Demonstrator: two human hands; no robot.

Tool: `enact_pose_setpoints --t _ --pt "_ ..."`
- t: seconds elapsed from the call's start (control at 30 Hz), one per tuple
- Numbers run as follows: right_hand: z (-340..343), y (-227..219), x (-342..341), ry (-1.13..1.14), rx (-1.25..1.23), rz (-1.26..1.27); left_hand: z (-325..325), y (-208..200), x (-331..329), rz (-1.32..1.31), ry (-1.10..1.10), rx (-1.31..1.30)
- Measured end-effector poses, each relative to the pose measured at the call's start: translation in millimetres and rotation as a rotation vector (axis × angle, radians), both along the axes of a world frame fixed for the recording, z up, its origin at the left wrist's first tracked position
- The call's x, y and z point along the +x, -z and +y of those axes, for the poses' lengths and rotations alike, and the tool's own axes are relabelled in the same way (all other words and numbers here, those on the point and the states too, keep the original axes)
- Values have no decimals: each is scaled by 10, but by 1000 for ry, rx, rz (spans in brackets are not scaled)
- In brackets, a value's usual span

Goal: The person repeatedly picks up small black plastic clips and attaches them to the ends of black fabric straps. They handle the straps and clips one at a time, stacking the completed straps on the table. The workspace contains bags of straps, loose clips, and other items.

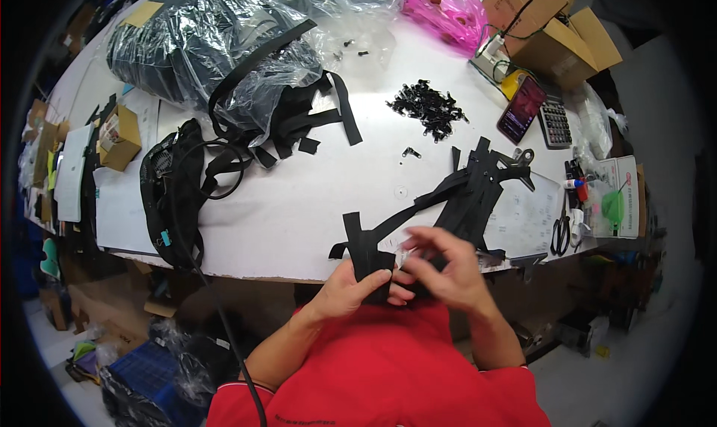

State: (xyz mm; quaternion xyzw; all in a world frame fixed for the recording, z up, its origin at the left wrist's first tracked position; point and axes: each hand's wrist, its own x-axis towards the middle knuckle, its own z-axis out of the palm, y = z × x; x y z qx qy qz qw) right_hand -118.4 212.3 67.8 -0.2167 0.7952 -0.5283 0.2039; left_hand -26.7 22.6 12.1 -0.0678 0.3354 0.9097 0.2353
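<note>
At the table's near edge, my left hand (pixel 345 291) is closed on a black zipper-tape strip (pixel 363 251), its thumb pressed flat on top. The strip's upper end stands up over the table, and another black piece crosses it. Just right of it hovers my right hand (pixel 449 269), fingers curled and smeared by motion; whether anything small sits in them cannot be made out. A bundle of black zipper strips (pixel 470 199) lies on the table beyond my right hand. Farther back are a heap of small black zipper sliders (pixel 427 110) and a loose slider (pixel 411 153).
A plastic-wrapped black roll (pixel 216 50) and a black bag (pixel 173 195) take up the left. On the right are a phone (pixel 522 110), a calculator (pixel 554 121), scissors (pixel 560 233) and an open carton (pixel 564 50). A dark cable (pixel 224 315) hangs past my left arm.
</note>
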Motion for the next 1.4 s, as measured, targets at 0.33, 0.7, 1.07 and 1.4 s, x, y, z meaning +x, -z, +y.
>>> enact_pose_setpoints --t 0.33,0.7,1.07,1.4 --pt "-201 43 157 4 -79 105 115 78 53 379 -554 -721" --pt "-338 559 -879 288 194 513 89 88 112 87 -483 -433" --pt "-278 504 -1026 233 -292 -266 -95 91 179 127 -436 -535" --pt "-51 410 -227 126 -690 -717 -49 5 89 130 -355 -469"
